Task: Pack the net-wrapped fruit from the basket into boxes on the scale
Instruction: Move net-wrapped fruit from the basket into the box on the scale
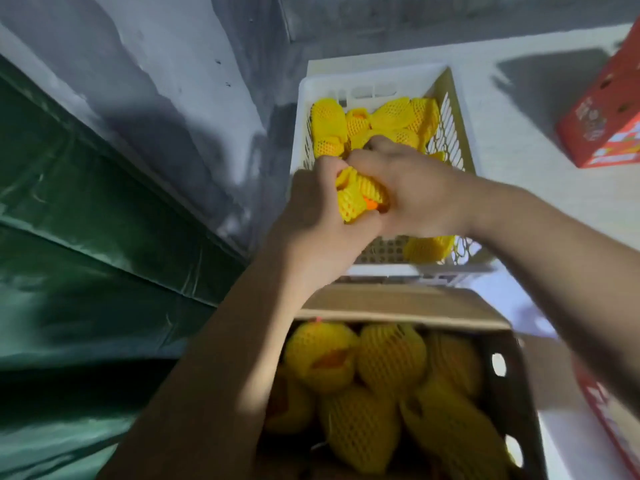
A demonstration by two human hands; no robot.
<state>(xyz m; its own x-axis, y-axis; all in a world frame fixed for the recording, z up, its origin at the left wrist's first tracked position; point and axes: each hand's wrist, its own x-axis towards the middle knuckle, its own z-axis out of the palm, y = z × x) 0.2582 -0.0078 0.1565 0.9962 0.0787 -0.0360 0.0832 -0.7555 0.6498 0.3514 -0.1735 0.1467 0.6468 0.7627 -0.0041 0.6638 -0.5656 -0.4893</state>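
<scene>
Hands: left grip (pixel 320 206) & right grip (pixel 412 188) both clamped on one netted fruit (pixel 360 197) over basket (pixel 374 83). Net looked loose w/ orange showing, so fruit could slip out en route to box (pixel 398 303).

The fruit nets (pixel 360 194) are bright yellow with a fine honeycomb mesh, and orange fruit skin shows through gaps. The basket (pixel 367 86) is white with slotted lattice walls. The open box (pixel 398 303) is plain brown cardboard. Another box (pixel 602 112) is red with white print. The sheet (pixel 86 220) is dark green.
</scene>
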